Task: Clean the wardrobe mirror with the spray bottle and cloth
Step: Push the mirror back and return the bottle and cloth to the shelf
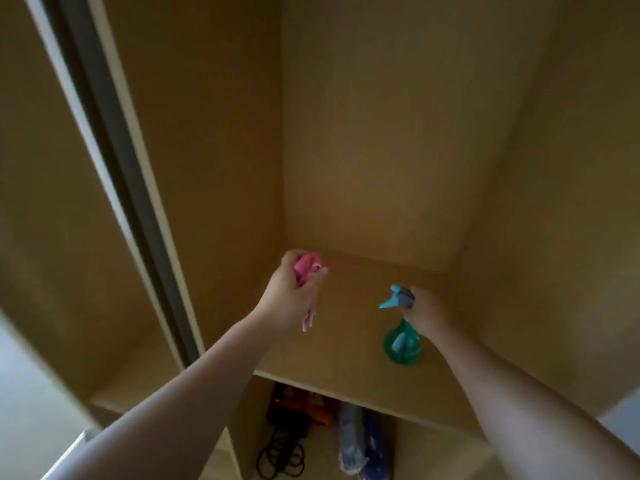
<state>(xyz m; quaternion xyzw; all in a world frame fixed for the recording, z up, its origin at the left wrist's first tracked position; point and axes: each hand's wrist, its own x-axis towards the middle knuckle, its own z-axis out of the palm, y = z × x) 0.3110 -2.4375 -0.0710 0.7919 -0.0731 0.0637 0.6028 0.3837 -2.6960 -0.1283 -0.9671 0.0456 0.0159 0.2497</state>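
My left hand [292,296] clenches the pink cloth [306,268] in curled fingers [290,260], my right hand [429,315] wraps the spray bottle [401,342] neck at the shelf [346,362], right side; I judge it best lifted upright, off the trigger.

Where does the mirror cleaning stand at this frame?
Done: both tools are gripped. In hand: the left hand grips the pink cloth and the right hand holds the spray bottle by its neck, over the wardrobe shelf. Left: no mirror is in view, so spraying and wiping look yet to come; whether any was done cannot be told.
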